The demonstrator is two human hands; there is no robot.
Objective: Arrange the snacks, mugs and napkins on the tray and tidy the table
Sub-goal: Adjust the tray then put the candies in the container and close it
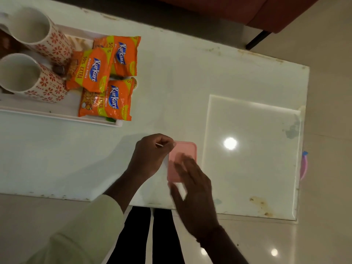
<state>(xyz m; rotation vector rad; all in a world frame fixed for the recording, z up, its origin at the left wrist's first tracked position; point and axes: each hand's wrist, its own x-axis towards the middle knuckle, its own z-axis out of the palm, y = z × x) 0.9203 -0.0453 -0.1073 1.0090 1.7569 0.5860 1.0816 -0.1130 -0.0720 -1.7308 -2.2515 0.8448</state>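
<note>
Cut off by the left edge: two mugs (38, 31), red pattern on white, standing on the tray (57, 115), itself only partly in view. Beside them on the tray, three orange packets (106, 73), overlapping, the near one overhanging the tray's right end. Peeking from under the packets, a bit of green and a bit of gold, too hidden to name.

Near the front edge of the table (171, 82), well apart from the tray, a pink box (183, 149), partly covered by both hands.

Smeared by motion blur: right hand (194, 187), palm down, fingers straight and spread over the box's near end; touching it or just above, impossible to tell. Sharper: left hand (150, 155), at the box's left side, fingers curled, thumb and forefinger pinching a thin white piece (159, 145); napkin or not, cannot tell. More white along the box's left edge and under the right fingers, unclear whether one sheet. Pale sleeve (91, 225) on the left forearm.

At the table's right edge, a pink object (304, 166), mostly hidden.
</note>
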